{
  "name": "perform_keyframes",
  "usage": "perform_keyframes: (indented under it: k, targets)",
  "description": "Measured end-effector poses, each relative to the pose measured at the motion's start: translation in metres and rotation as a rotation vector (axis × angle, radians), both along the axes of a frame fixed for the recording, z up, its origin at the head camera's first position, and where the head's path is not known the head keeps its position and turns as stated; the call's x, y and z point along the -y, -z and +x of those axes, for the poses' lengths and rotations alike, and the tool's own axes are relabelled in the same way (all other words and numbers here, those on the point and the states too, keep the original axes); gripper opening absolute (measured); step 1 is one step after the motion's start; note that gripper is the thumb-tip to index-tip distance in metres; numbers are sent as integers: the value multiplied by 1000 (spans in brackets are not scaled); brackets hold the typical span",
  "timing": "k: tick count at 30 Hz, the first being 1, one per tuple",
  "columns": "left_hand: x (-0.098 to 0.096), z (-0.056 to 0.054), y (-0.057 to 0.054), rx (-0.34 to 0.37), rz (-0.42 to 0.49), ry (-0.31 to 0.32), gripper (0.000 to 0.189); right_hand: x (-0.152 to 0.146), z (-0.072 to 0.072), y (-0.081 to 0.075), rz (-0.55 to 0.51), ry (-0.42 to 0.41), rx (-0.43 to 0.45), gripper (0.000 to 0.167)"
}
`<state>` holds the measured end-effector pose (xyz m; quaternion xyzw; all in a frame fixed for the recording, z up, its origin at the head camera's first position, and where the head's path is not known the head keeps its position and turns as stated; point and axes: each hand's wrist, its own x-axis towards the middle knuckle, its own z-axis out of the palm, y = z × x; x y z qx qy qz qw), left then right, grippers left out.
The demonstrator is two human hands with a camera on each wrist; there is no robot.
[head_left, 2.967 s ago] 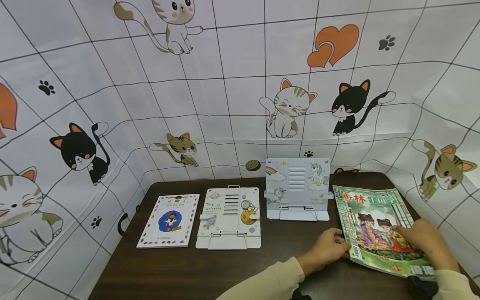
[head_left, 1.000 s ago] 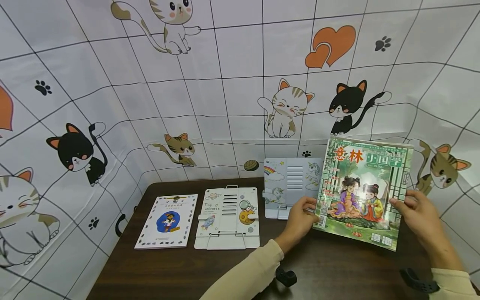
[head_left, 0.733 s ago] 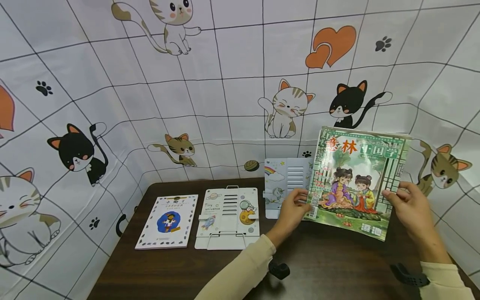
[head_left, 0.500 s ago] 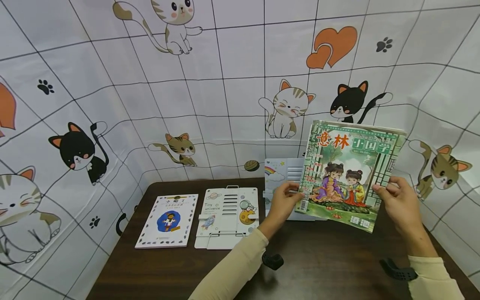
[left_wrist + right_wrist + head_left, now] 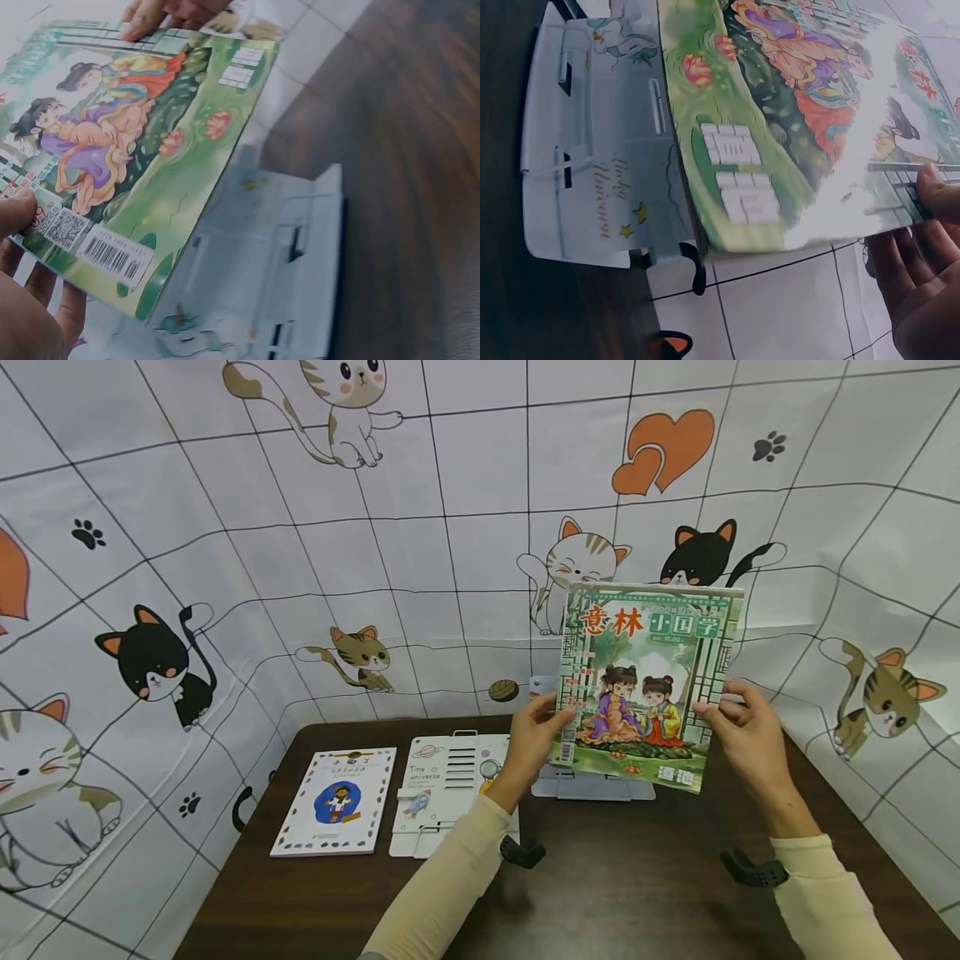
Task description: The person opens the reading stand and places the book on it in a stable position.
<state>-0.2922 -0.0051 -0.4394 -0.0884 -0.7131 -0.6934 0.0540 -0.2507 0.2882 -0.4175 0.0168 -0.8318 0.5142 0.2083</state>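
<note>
A green magazine [image 5: 645,693] with two cartoon children on its cover is held up off the table, cover toward the head camera and slightly tilted. My left hand [image 5: 531,745] grips its left edge, thumb on the cover and fingers behind. On the opposite edge, my right hand [image 5: 752,743] pinches it the same way. Behind the magazine stands a pale unicorn book stand [image 5: 592,787], mostly hidden in the head view. Both wrist views show more of the stand, its lower ledge [image 5: 544,150] and wire clips below the magazine.
To the left, a white "Tiny universe" book stand [image 5: 442,793] lies on the dark wooden table [image 5: 615,893], partly covered by my left forearm. Beside it lies a white book [image 5: 333,802] with a blue circle. A cat-print sheet [image 5: 465,560] backs the table.
Both hands have lifted the magazine from the table's right side, raised it more upright and carried it left, in front of the unicorn book stand. The other book and stand have stayed put.
</note>
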Motion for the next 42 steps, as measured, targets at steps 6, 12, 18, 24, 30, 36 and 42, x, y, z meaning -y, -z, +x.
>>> perform_keyframes:
  k: [6,12,18,24,30,36,42]
  targets:
    - [14,-12,-8,16,55,-90,54,9,-11,-12,43,-119,38,71]
    - [24,-23,-13,-21,96,-128,39,18,-27,-15,21,-124,-90,55]
    - [30,-33,-17,-44,92,-125,29,28,-41,-20,27,-82,-119,42]
    - [33,-40,-11,-31,40,-109,34,29,-59,-15,36,-61,-100,42]
    - [34,-43,-2,-21,17,-88,34,29,-69,-3,34,-55,-65,42]
    - [35,-45,3,-6,7,-81,38,28,-73,3,41,-40,-68,41]
    - [35,-44,8,3,-28,-77,42,25,-75,10,41,-40,-62,40]
